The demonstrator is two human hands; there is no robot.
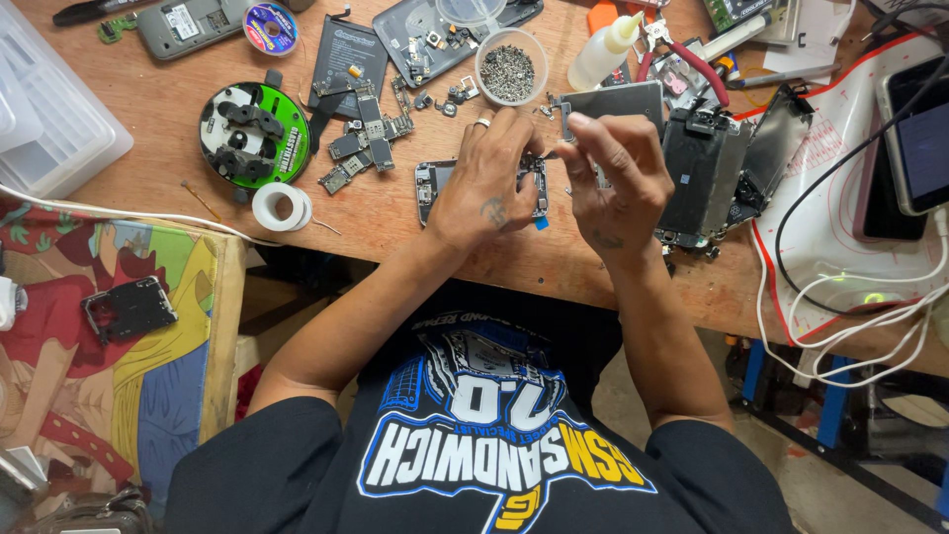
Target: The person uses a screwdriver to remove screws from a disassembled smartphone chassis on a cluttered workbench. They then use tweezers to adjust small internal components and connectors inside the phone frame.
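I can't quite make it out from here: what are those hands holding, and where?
The left hand presses on the opened phone body. The right hand's fingers pinch something too small to tell.

We count two bare hands at work, the left hand (486,193) and the right hand (615,178), with one silver ring (481,123) on the left. One opened dark phone frame (435,188) lies under them on the one brown wooden worktop (168,129). We see one clear round cup of tiny screws (510,67), one white plastic squeeze bottle (603,51), one white roll of tape (281,206), one round green-and-black tray (255,133), one flat black battery (346,51) and one pair of red-handled pliers (692,61).
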